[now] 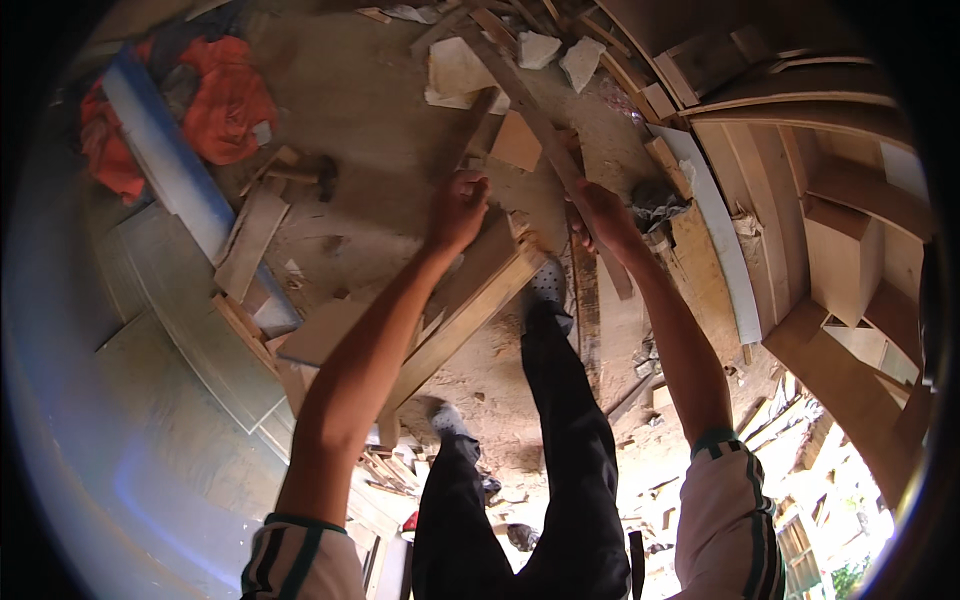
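Observation:
My right hand (605,218) is closed round the near end of a long, narrow wooden strip (530,105), which slants away to the far left. My left hand (460,212) is curled shut at about the same height. A short dark piece of wood (478,130) reaches down to its knuckles; whether the fingers hold it is hidden. Below and between both hands lies a thick wooden beam (465,310), angled from lower left to upper right, its far end rough and splintered. My shod foot (548,282) stands close beside that end.
At the left are an orange cloth (225,100), a blue-white panel (165,150) and what looks like a hammer (310,172). Pale broken slabs (465,70) lie at the far side. Wooden frames and boards (840,260) crowd the right. Wood scraps litter the dusty floor.

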`<state>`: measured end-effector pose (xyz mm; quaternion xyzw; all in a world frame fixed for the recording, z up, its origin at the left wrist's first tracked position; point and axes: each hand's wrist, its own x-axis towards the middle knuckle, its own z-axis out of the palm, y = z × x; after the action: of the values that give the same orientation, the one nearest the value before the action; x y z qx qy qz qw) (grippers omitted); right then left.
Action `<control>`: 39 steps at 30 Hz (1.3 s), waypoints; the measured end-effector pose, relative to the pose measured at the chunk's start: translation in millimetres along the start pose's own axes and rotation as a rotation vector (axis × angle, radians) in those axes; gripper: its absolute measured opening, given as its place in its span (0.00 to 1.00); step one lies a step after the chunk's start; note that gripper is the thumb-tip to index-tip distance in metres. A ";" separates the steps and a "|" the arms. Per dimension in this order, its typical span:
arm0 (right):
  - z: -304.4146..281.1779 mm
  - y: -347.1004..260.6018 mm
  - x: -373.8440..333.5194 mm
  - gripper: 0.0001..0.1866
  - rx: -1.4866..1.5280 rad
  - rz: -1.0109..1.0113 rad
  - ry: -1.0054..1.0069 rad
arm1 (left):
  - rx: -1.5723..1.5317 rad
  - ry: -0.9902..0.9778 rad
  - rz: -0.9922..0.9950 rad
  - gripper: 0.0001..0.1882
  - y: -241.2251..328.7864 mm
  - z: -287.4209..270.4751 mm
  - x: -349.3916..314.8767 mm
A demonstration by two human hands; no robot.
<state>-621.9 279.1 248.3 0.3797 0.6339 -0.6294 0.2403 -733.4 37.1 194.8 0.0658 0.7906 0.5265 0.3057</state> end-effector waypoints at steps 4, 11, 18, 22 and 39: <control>43.8 9.2 -105.8 0.29 0.410 -0.113 -0.049 | -0.332 0.045 0.046 0.12 76.8 -17.3 -99.2; 163.8 114.6 -246.9 0.27 0.858 -0.321 0.200 | -0.311 0.016 -0.093 0.16 33.8 -21.3 -366.9; 255.7 267.1 -342.6 0.22 0.708 -0.183 0.265 | 0.258 -0.099 0.090 0.30 -102.2 25.2 -533.1; 264.7 320.7 -362.0 0.21 0.751 -0.036 0.233 | 0.380 -0.249 -0.081 0.18 -151.9 42.6 -566.9; 245.5 370.6 -154.8 0.13 0.422 -0.277 0.271 | -0.953 0.867 -0.475 0.55 -209.3 -68.1 -500.8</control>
<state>-281.6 -19.2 118.7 0.4119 0.5611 -0.7177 -0.0190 -322.6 -321.5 237.1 -0.4677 0.5168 0.7142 0.0642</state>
